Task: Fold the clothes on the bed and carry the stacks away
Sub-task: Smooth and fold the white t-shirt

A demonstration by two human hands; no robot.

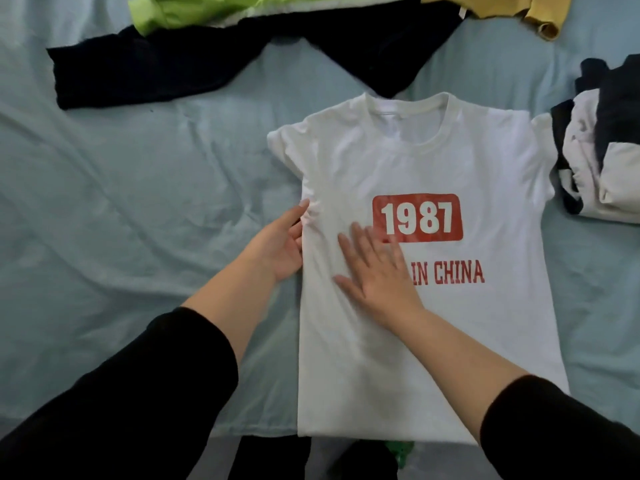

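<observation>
Your left hand [280, 244] lies open, straight fingers [298, 212] touching the left edge of the white T-shirt [450, 161], while your right hand [377, 271] presses flat and spread on its chest, partly covering the red print [417, 218]. The white T-shirt lies face up on the bed [121, 202], under and ahead of both hands. Light, soft and limp, it will likely sag and wrinkle; take hold along the edge by your left fingers and at the shoulder beyond them.
</observation>
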